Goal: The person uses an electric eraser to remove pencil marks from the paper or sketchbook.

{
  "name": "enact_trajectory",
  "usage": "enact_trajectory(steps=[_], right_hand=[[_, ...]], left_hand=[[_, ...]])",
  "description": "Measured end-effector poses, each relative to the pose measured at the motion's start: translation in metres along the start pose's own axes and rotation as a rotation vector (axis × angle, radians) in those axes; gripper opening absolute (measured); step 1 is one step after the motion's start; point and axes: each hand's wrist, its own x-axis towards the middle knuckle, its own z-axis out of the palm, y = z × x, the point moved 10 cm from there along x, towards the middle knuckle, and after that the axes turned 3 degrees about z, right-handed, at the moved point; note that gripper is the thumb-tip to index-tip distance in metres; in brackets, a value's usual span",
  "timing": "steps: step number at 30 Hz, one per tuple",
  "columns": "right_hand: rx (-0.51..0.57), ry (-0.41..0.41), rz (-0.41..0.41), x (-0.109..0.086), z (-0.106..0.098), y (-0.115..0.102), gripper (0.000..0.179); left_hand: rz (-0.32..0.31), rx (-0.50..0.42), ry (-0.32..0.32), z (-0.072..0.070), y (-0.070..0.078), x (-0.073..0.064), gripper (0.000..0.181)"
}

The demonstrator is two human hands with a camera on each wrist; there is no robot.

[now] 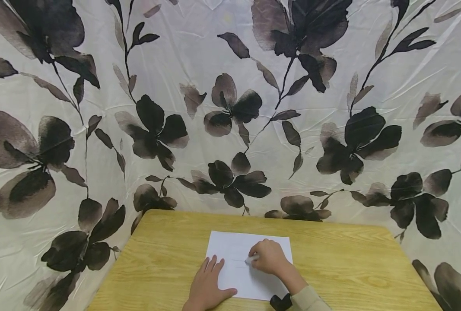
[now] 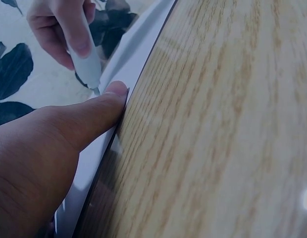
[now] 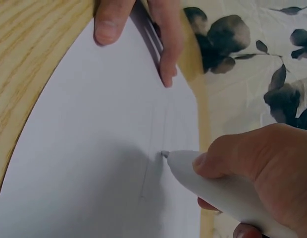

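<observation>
A white sheet of paper (image 1: pixel 230 244) lies on the wooden table. My left hand (image 1: pixel 208 285) rests with spread fingers on its left side, the thumb near the bottom edge. My right hand (image 1: pixel 269 257) holds a thick white pen (image 3: pixel 218 196) that narrows to a small grey tip. In the right wrist view that tip touches the paper, beside thin faint lines. The left wrist view shows my left thumb (image 2: pixel 106 101) at the paper's edge, with the pen close behind it. My palm hides part of the paper's right side.
The yellow wood-grain table (image 1: pixel 343 263) extends around the paper on all sides. Behind and beside it hangs a pale cloth (image 1: pixel 199 151) with dark flowers. A small black object (image 1: pixel 280 302) shows at my right wrist, by the beige sleeve (image 1: pixel 309 299).
</observation>
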Motion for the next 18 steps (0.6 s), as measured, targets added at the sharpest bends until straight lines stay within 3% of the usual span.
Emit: enact_trajectory(steps=[18], right_hand=[[-0.023, -0.004, -0.005, 0.0019, 0.0024, -0.0045, 0.013]], left_hand=[[-0.01, 0.005, -0.009, 0.0014, -0.0019, -0.0008, 0.103]])
